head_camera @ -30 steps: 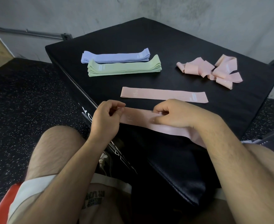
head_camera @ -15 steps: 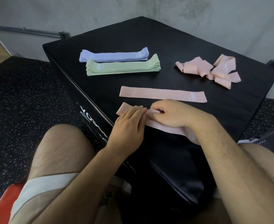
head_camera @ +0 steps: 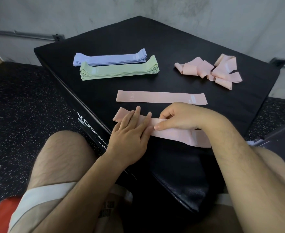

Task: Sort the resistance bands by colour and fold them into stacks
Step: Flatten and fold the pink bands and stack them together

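Note:
A pink band (head_camera: pixel 175 136) lies along the near edge of the black box (head_camera: pixel 155 41). My left hand (head_camera: pixel 130 132) presses flat on its left part with straight fingers. My right hand (head_camera: pixel 180 117) pinches the band's middle with curled fingers and thumb. Just beyond lies a flattened pink band (head_camera: pixel 161 97). A loose heap of pink bands (head_camera: pixel 210 69) sits at the far right. At the far left are a folded purple stack (head_camera: pixel 109 58) and, right in front of it, a folded green stack (head_camera: pixel 119 70).
The box stands on speckled black rubber flooring (head_camera: pixel 20 101) against a grey wall. My bare knees flank the box's near corner. A red seat edge (head_camera: pixel 2 214) shows at the lower left.
My left hand let go of the band's left end and moved right, now pressing flat on the band. The band has come down onto the box's surface. My right hand stayed on the middle.

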